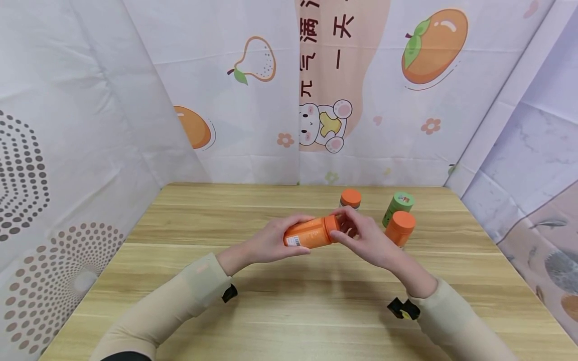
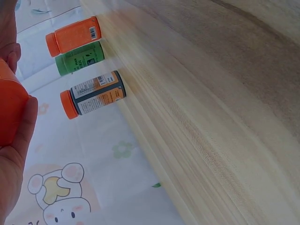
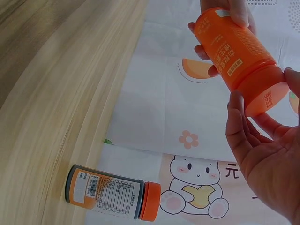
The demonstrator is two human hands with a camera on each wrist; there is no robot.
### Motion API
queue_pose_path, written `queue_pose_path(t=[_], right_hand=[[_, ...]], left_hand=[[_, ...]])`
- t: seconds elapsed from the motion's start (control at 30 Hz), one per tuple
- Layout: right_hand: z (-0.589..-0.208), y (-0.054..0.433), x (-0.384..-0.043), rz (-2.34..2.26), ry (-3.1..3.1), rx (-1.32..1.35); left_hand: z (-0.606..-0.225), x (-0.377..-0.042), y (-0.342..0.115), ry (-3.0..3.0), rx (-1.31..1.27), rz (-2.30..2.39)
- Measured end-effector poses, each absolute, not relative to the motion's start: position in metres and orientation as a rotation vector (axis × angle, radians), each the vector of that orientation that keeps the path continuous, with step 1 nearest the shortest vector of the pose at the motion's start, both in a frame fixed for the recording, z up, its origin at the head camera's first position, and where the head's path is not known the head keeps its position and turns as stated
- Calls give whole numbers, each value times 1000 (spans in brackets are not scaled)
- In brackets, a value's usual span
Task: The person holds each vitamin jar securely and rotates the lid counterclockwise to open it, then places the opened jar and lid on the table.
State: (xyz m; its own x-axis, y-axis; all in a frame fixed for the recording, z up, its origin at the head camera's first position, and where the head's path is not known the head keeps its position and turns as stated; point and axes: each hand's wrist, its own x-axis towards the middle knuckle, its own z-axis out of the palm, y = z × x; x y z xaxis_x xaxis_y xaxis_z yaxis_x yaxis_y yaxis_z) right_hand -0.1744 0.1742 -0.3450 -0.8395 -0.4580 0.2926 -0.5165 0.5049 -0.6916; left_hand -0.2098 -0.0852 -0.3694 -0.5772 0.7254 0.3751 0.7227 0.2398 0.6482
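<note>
Orange bottle (image 1: 310, 233) between both grips (image 1: 271, 244) (image 1: 369, 241)

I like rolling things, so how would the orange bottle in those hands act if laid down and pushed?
The orange bottle would probably roll, since its sides are round. It is likely stiff: the left hand grips it, yet its visible sides look straight. It may be slippery, because its surface looks smooth.

Held bottle (image 1: 307, 234): orange, matching cap (image 3: 262, 91), pale lettering; rear bottle (image 3: 105, 191): charcoal body, orange cap, white-and-orange label; third bottle (image 1: 399, 229): orange body and cap; can (image 1: 397, 208): green lid and body; table (image 1: 316, 316): yellow-brown wood grain; backdrop (image 1: 253, 115): white, orange fruit prints (image 1: 435, 46), white bear (image 1: 311, 123), pinkish flowers (image 1: 431, 126); left cloth (image 1: 86, 180): white, brown and grey dots; sleeves (image 1: 169, 293): beige
</note>
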Motion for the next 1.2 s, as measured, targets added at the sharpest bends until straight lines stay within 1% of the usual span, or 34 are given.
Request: queue_pose_path(t=[0.63,0.87,1.03,1.2], right_hand=[[-349,181,-176,1249,-2539,1064],[-347,181,-174,1220,-2602,1000],[-342,177,-174,1186,-2651,912],[-340,176,-174,1250,-2709,811]], left_hand=[[-365,-207,-87,2484,1378,1250],[-365,-207,-88,2493,1377,1223],[-364,-207,-86,2491,1373,1214],[-365,-208,-86,2495,1370,1215]])
